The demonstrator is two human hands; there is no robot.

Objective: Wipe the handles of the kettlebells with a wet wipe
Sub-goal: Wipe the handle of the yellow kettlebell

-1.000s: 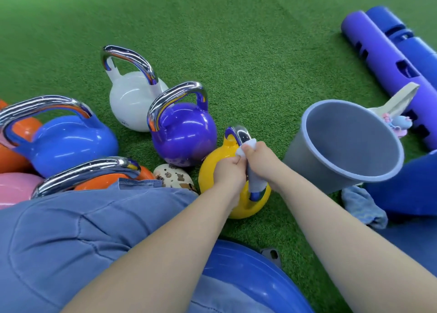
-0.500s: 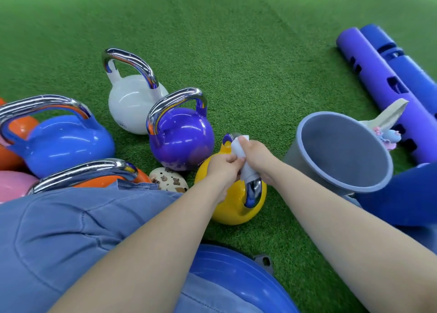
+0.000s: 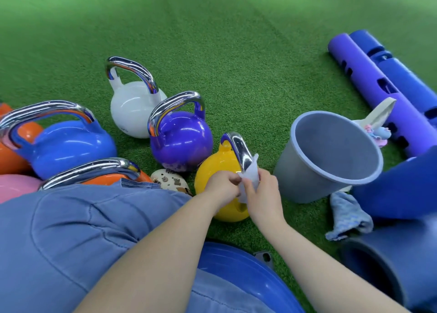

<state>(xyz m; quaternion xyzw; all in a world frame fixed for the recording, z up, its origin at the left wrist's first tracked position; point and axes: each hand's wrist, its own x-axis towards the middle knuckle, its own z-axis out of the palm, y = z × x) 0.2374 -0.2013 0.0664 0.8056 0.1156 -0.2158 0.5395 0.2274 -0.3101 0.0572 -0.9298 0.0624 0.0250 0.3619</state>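
**Yellow kettlebell's handle under the wipe**

White wet wipe point(image 3: 250, 178) is pinched by both hands — left hand point(image 3: 222, 187), right hand point(image 3: 262, 192) — fingers curled around the near end of the round yellow kettlebell's point(image 3: 214, 168) chrome handle point(image 3: 238, 149). Beyond, purple kettlebell point(image 3: 181, 142) and white kettlebell point(image 3: 132, 109) apparently await wiping.

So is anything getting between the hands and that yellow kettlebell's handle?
Only the wet wipe, on purpose. Both the left hand and the right hand hold it against the near end of the chrome handle of the yellow kettlebell. Nothing else visible is in the way.
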